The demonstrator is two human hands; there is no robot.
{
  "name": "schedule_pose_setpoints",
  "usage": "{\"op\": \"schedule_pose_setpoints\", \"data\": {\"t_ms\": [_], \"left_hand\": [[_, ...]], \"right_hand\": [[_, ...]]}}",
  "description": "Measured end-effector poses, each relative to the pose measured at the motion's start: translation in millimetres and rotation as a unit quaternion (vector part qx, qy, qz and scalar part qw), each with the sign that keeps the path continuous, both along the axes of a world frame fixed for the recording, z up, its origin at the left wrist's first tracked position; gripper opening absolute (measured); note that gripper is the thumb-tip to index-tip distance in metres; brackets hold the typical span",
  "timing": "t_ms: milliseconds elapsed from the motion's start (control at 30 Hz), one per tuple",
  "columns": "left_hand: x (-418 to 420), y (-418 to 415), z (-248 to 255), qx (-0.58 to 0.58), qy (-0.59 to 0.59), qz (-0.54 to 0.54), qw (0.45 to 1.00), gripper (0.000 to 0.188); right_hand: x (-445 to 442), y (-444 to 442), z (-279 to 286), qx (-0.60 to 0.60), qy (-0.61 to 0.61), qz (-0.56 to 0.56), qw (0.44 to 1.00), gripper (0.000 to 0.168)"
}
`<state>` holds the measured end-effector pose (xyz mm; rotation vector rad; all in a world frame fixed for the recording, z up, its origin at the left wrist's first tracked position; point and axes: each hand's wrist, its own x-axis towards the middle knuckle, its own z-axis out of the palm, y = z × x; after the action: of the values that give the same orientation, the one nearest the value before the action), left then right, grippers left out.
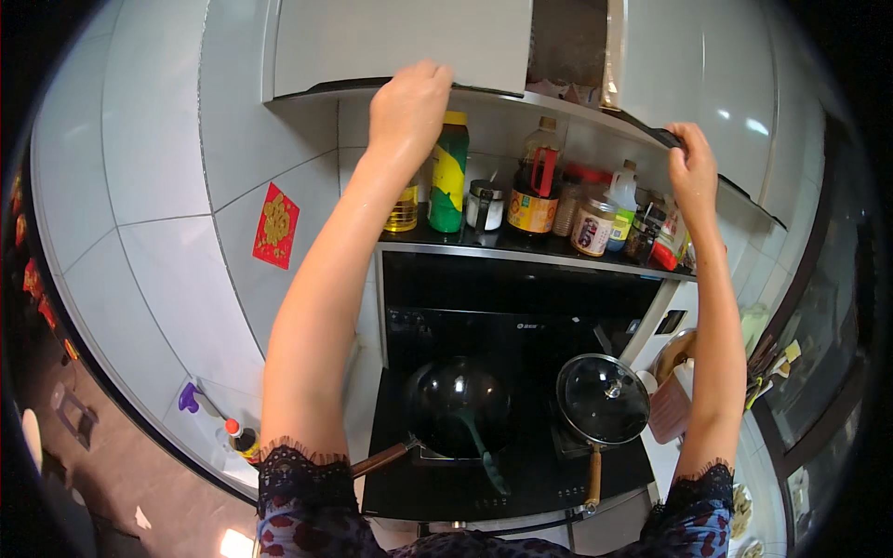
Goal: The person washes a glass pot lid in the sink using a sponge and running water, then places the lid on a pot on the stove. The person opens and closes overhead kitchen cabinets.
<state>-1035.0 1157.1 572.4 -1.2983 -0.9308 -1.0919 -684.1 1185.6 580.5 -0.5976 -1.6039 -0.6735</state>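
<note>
Both my arms are raised towards the white wall cabinets. My left hand (411,104), slightly blurred, is curled at the lower edge of the left cabinet door (404,38); its fingertips are hidden. My right hand (693,157) grips the black handle strip (663,136) under the right cabinet door (698,77). Between the two doors a gap shows the dark cabinet interior (568,42). Below my left hand stands a green and yellow bottle (448,178) with a yellow cap. Near my right wrist a red and white food packet (671,237) leans on the shelf.
A black shelf (481,240) holds several jars and bottles, including a red-handled sauce bottle (537,185). On the black cooktop (530,481) sit a wok (432,397) with a green spatula (478,443) and a glass-lidded pan (593,411). Their handles point towards me.
</note>
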Motion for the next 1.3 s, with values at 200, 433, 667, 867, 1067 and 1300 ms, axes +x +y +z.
{"op": "schedule_pose_setpoints", "data": {"t_ms": [200, 433, 667, 867, 1067, 1300], "left_hand": [[0, 19, -5, 0.001, -0.02, -0.006, 1.0, 0.009], [1, 7, 0, 0.018, -0.026, -0.029, 0.999, 0.011], [-2, -45, -5, -0.005, -0.046, -0.057, 0.997, 0.014], [-18, -82, 3, -0.014, -0.035, -0.108, 0.993, 0.019], [-21, -84, 5, -0.047, -0.08, -0.111, 0.989, 0.019], [-20, -94, 0, -0.078, -0.116, -0.133, 0.981, 0.019]], "right_hand": [[16, -3, -2, -0.043, 0.023, 0.058, 0.997, 0.024], [24, -1, 2, -0.03, 0.013, 0.051, 0.998, 0.024], [0, -5, -7, 0.029, 0.0, -0.023, 0.999, 0.026], [-31, 9, -9, 0.052, -0.039, -0.073, 0.995, 0.029], [-53, 40, -13, 0.068, -0.026, -0.072, 0.995, 0.033], [-55, 65, -20, 0.124, -0.011, -0.056, 0.991, 0.036]]}}
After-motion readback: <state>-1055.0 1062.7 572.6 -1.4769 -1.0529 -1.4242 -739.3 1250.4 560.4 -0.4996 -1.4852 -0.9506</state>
